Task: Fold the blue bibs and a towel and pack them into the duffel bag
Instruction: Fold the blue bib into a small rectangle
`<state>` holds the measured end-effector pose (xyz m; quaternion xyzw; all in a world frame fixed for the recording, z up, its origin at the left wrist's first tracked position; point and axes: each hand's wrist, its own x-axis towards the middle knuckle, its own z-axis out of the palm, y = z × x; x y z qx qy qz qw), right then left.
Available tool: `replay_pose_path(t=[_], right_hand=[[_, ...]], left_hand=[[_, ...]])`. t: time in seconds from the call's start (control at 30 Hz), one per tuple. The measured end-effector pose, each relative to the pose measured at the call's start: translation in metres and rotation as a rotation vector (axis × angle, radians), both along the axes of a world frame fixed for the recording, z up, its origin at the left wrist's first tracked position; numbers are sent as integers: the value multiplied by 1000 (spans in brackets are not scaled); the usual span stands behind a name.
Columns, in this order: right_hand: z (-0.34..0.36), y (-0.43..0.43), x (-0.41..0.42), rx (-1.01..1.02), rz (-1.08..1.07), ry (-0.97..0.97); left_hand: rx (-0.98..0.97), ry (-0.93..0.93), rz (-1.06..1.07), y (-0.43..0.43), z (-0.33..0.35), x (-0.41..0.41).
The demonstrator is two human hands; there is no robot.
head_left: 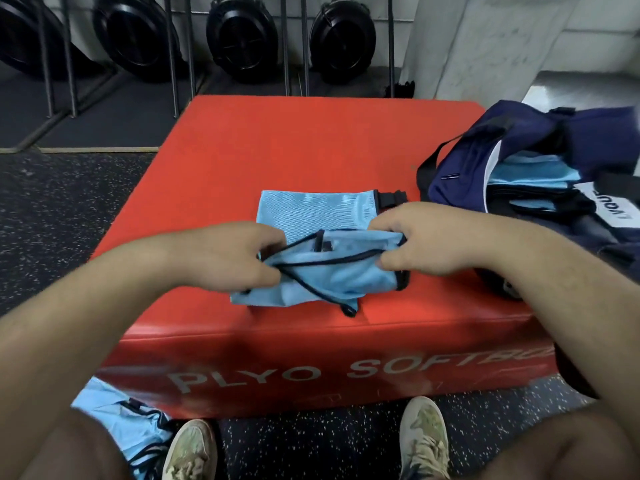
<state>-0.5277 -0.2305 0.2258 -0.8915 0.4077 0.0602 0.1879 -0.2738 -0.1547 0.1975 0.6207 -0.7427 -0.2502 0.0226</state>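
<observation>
A light blue bib (325,271) with dark trim lies half folded near the front of the red plyo box (277,147). My left hand (228,256) pinches its left edge, and my right hand (420,239) grips its right edge, lifting the near half over the flat far half. A navy duffel bag (491,157) lies open at the box's right side, with folded blue bibs (533,173) inside it. More blue bibs (124,420) lie on the floor by my left leg. No towel is in sight.
The box's front face reads PLYO SOFTBOX. My shoes (190,452) stand on speckled black rubber floor in front of it. Black weight plates (239,36) on racks line the wall behind. A grey step rises at the far right.
</observation>
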Motion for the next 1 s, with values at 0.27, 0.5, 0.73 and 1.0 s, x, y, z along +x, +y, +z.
replay_pose_path(t=[0.27,0.5,0.73,1.0], right_hand=[[-9,-12,9,-6,14,21],[-12,41,39,-284,-132,62],[-48,61,51,-646,-205,117],[-13,20,8,-164,-311,-75]], left_hand=[[14,151,10,-17,1,9],[-81,232,109,-17,7,7],[-108,226,145,-5,12,8],[-163,286,214,2,13,13]])
